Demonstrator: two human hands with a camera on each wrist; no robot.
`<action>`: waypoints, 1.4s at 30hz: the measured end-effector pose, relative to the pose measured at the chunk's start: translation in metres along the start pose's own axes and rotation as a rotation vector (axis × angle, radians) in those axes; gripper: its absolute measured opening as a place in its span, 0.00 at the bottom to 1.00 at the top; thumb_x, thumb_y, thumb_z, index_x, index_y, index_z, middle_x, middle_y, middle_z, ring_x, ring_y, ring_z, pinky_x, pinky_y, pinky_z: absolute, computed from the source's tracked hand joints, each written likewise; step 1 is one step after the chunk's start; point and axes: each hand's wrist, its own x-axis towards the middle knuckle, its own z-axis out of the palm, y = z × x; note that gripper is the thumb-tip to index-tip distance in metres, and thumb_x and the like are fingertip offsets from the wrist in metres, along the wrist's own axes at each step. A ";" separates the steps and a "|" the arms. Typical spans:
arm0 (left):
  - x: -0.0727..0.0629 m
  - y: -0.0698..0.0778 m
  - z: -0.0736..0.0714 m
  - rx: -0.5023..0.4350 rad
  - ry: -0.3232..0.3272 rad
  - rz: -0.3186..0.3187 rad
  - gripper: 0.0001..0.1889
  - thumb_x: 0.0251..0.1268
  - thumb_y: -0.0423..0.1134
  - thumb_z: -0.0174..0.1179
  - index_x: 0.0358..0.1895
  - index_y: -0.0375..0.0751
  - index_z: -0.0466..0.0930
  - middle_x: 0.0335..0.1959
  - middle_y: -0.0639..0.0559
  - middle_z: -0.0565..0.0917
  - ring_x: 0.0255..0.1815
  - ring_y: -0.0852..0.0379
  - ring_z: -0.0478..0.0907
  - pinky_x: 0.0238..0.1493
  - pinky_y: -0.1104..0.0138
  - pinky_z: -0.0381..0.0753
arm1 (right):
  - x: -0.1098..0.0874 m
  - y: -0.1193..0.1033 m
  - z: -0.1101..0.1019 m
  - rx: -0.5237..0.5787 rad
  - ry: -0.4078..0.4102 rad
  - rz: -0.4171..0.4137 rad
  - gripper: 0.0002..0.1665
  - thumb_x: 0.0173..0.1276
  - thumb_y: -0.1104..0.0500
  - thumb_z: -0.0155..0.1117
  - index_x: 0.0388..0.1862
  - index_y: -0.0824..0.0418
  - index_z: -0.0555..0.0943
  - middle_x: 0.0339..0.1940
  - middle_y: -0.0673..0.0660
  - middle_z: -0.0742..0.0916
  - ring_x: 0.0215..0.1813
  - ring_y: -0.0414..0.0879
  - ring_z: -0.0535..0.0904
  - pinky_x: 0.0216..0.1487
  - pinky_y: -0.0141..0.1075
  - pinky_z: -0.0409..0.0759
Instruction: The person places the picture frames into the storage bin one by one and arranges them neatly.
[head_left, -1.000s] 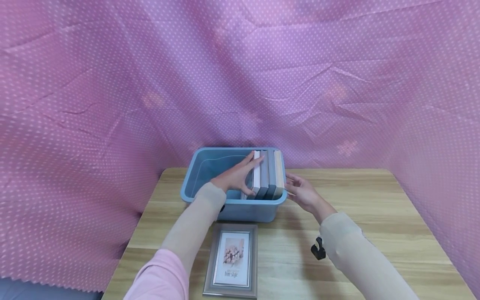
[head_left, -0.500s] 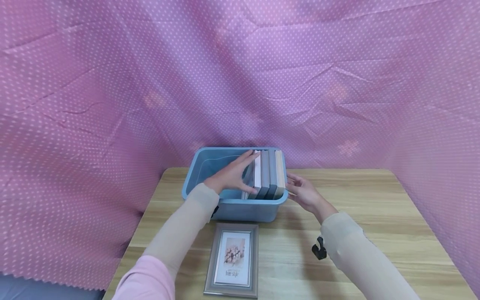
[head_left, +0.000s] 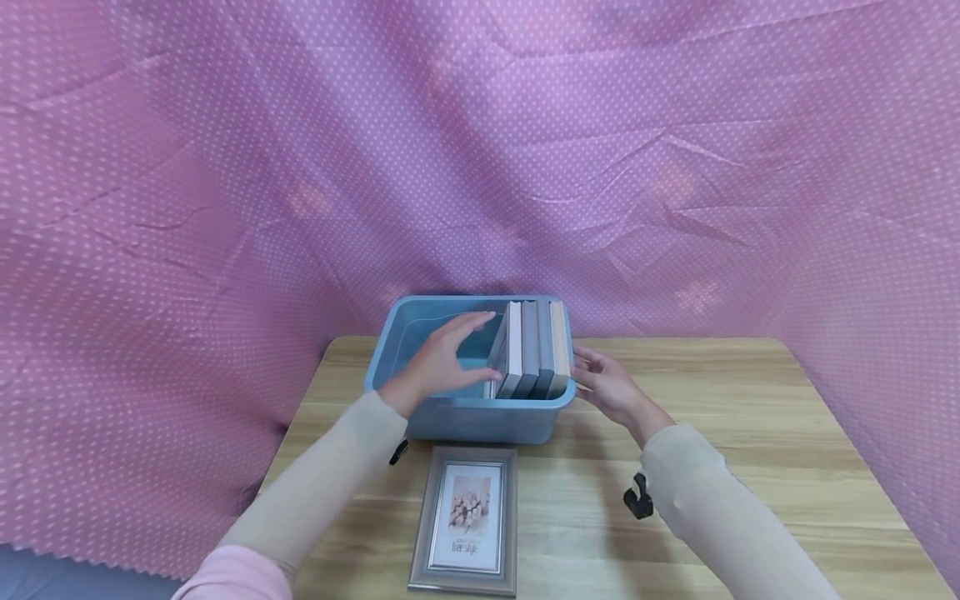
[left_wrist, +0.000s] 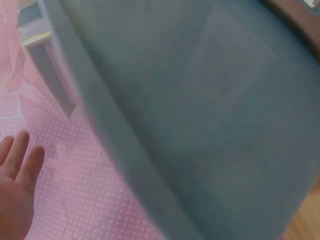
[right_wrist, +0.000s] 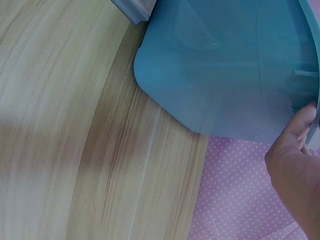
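A blue plastic bin point(head_left: 480, 422) stands at the table's far edge. Several picture frames point(head_left: 531, 350) stand on edge inside it, packed against its right wall. My left hand point(head_left: 441, 360) hovers over the bin's hollow left half with fingers spread, just clear of the leftmost frame. In the left wrist view that hand point(left_wrist: 16, 192) shows at the lower left beside the blurred bin wall point(left_wrist: 200, 115). My right hand point(head_left: 602, 383) rests with relaxed fingers against the bin's right rim. In the right wrist view its fingers point(right_wrist: 296, 150) touch the bin's edge point(right_wrist: 235, 70).
Another grey picture frame point(head_left: 467, 521) lies flat on the wooden table point(head_left: 750, 433) in front of the bin. A small black clip point(head_left: 637, 498) lies by my right forearm. Pink dotted cloth point(head_left: 480, 150) hangs behind and on both sides.
My left hand has drawn back to the left, off the standing frames, and now hovers over the bin's open half. The right hand has stayed at the bin's right rim.
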 end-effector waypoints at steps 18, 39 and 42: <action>-0.072 -0.001 0.025 -0.016 0.398 0.278 0.31 0.55 0.55 0.67 0.55 0.35 0.76 0.48 0.46 0.80 0.49 0.51 0.76 0.54 0.64 0.78 | 0.005 -0.001 -0.001 -0.024 -0.003 -0.001 0.34 0.74 0.68 0.49 0.75 0.67 0.51 0.66 0.68 0.68 0.60 0.47 0.71 0.62 0.41 0.73; -0.143 -0.013 0.100 0.197 0.392 -0.071 0.26 0.44 0.53 0.74 0.48 0.46 0.80 0.45 0.58 0.80 0.47 0.58 0.77 0.44 0.60 0.83 | 0.003 0.000 -0.004 0.007 -0.025 -0.028 0.34 0.74 0.70 0.46 0.75 0.69 0.49 0.66 0.69 0.68 0.53 0.40 0.75 0.58 0.36 0.76; -0.147 -0.010 0.108 0.214 0.337 -0.187 0.27 0.45 0.56 0.73 0.48 0.49 0.81 0.45 0.58 0.78 0.48 0.57 0.75 0.42 0.58 0.81 | 0.003 -0.001 -0.004 0.000 -0.022 -0.024 0.34 0.74 0.69 0.47 0.75 0.68 0.49 0.64 0.67 0.70 0.53 0.40 0.75 0.58 0.36 0.76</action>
